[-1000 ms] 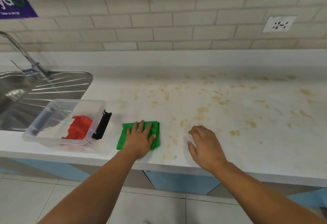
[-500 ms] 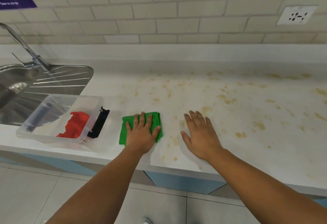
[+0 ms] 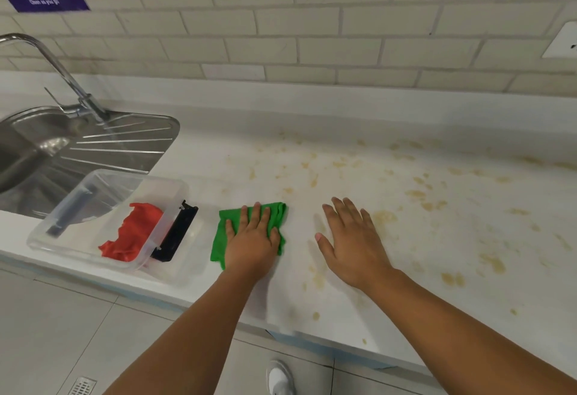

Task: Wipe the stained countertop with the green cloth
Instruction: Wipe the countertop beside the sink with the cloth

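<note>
From the head view, our left hand (image 3: 253,238) lies flat, fingers spread, pressing the green cloth (image 3: 274,216) onto the white countertop (image 3: 468,269) just right of the clear plastic tub (image 3: 93,195) (a red rag inside). Our right hand (image 3: 352,245) rests open and empty alongside. We judge wiping barely begun; next, slide the cloth right across the yellowish stains (image 3: 384,216).

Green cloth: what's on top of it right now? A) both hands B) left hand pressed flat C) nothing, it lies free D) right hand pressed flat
B: the left hand lies palm-down on the green cloth, while the right hand rests flat on the bare countertop to the cloth's right, apart from it.
</note>
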`<state>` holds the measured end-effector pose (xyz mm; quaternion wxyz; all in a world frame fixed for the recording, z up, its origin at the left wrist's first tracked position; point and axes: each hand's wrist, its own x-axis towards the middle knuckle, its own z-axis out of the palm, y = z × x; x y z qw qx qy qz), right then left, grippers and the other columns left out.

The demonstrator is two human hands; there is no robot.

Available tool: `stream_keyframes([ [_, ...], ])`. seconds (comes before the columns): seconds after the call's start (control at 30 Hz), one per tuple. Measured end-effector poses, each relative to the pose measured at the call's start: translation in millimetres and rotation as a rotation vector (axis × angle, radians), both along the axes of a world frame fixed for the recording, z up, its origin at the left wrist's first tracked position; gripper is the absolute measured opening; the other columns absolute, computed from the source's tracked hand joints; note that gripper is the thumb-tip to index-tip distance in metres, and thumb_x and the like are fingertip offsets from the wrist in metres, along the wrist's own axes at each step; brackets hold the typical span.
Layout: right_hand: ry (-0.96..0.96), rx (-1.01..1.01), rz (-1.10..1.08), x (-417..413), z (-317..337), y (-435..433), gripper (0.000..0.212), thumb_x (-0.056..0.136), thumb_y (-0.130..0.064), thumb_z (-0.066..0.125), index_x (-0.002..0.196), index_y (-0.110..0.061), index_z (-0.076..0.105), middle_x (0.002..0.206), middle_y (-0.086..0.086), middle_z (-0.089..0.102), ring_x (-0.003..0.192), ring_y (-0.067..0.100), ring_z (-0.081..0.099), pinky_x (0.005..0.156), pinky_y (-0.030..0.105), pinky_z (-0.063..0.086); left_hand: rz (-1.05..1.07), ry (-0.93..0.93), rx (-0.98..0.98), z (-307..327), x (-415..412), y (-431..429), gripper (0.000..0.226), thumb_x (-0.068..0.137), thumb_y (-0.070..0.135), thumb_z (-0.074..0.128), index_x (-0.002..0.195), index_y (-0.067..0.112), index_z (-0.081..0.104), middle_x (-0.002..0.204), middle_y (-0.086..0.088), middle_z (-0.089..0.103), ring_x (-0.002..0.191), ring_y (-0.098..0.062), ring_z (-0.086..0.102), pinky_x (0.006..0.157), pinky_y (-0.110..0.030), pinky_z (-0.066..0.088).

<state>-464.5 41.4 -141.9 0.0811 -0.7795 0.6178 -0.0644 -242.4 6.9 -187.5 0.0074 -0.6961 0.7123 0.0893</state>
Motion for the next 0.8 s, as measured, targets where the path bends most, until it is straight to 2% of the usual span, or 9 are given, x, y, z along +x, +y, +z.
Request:
stream_keyframes([
  [0.17, 0.003, -0.008, -0.033, -5, 1, -18, 0.064, 0.098, -0.053, 0.018, 0.153, -0.02, 0.015, 0.162, 0.003, 0.011, 0.15, 0.022, 0.003, 0.122, 0.044, 0.006, 0.01, 0.019, 0.015, 4, -18, -44, 0.062, 0.101, 0.047, 0.013, 0.157, 0.022, 0.006, 0.165, 0.003, -0.004, 0.15, -0.029, -0.009, 0.118, -0.058, -0.003],
  [0.37, -0.001, 0.006, -0.036, 5, 3, -30, 0.061, 0.1, -0.049, 0.019, 0.152, -0.018, 0.022, 0.162, 0.004, 0.015, 0.15, 0.021, 0.005, 0.122, 0.044, 0.007, -0.193, 0.026, 0.001, -3, -29, -14, 0.059, 0.101, 0.044, 0.004, 0.156, 0.026, 0.003, 0.164, 0.01, -0.002, 0.151, -0.023, -0.01, 0.12, -0.055, -0.003],
  [0.47, -0.02, 0.021, -0.009, 16, 3, -28, 0.06, 0.1, -0.047, 0.02, 0.152, -0.018, 0.022, 0.162, 0.003, 0.015, 0.15, 0.021, 0.004, 0.122, 0.044, 0.007, -0.282, 0.048, -0.032, -6, -9, 5, 0.061, 0.098, 0.049, 0.004, 0.156, 0.03, 0.011, 0.163, 0.014, 0.006, 0.151, -0.016, -0.006, 0.121, -0.05, -0.004],
  [0.53, -0.027, 0.021, -0.004, 18, 1, -26, 0.059, 0.1, -0.047, 0.02, 0.152, -0.019, 0.022, 0.162, 0.003, 0.014, 0.15, 0.02, 0.003, 0.122, 0.043, 0.006, -0.285, 0.078, -0.065, -5, 9, -2, 0.059, 0.099, 0.051, 0.016, 0.154, 0.032, 0.022, 0.161, 0.015, 0.015, 0.151, -0.014, 0.001, 0.121, -0.047, -0.002],
  [0.6, -0.035, 0.02, -0.01, 16, 1, -25, 0.058, 0.1, -0.046, 0.02, 0.152, -0.019, 0.021, 0.162, 0.002, 0.014, 0.15, 0.02, 0.003, 0.122, 0.042, 0.006, -0.259, 0.098, -0.061, -4, 13, -20, 0.054, 0.102, 0.046, 0.025, 0.153, 0.03, 0.027, 0.161, 0.012, 0.02, 0.151, -0.018, 0.005, 0.121, -0.046, 0.0],
  [0.73, -0.076, -0.006, -0.029, 12, 4, -26, 0.056, 0.101, -0.043, 0.024, 0.151, -0.018, 0.025, 0.161, 0.003, 0.018, 0.15, 0.02, 0.006, 0.122, 0.042, 0.007, -0.221, 0.114, -0.073, -2, -20, -38, 0.053, 0.104, 0.039, 0.022, 0.154, 0.02, 0.027, 0.161, 0.002, 0.024, 0.15, -0.03, 0.008, 0.121, -0.049, 0.004],
  [0.8, -0.089, -0.01, -0.024, 14, 5, -27, 0.054, 0.101, -0.04, 0.025, 0.151, -0.017, 0.027, 0.16, 0.003, 0.02, 0.149, 0.021, 0.008, 0.122, 0.041, 0.008, -0.252, 0.147, -0.079, -3, -37, -33, 0.052, 0.104, 0.035, 0.023, 0.153, 0.017, 0.028, 0.16, -0.001, 0.025, 0.15, -0.03, 0.01, 0.121, -0.049, 0.006],
])
